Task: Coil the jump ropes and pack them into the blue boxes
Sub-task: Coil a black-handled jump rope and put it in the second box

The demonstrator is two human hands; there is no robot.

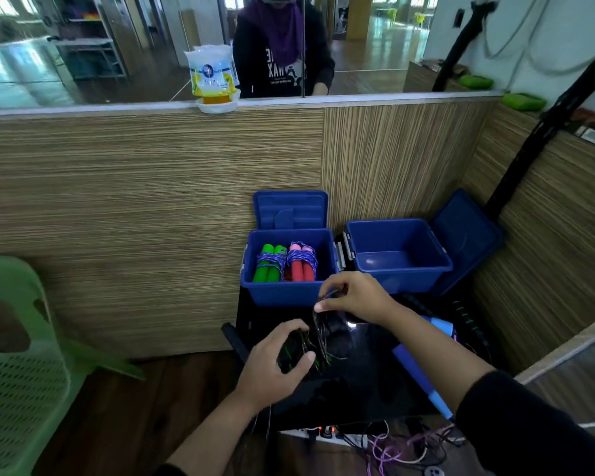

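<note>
Hands meet over a glossy black tabletop (pixel 368 376): the left hand (pixel 272 364) curls its fingers around black jump-rope handles (pixel 291 352), while the right hand (pixel 352 297) pinches the dark cord (pixel 320 333) above them. Behind, a blue box (pixel 282 290) holds green (pixel 268 266) and red (pixel 301 266) coiled ropes; the second blue box (pixel 397 255) stands beside it. A blue-handled rope (pixel 416 369) lies under the right forearm. A green plastic chair (pixel 18 355) stands left.

A pale green plastic chair (pixel 18 355) stood at the left on the dark wooden floor (pixel 124 417), a bagged yellow-and-white package (pixel 211 72) sat in a white bowl (pixel 217 105) on the ledge of the striped wooden partition (pixel 145 187), and a power strip (pixel 318 432) lay among tangled cables (pixel 392 451).
</note>
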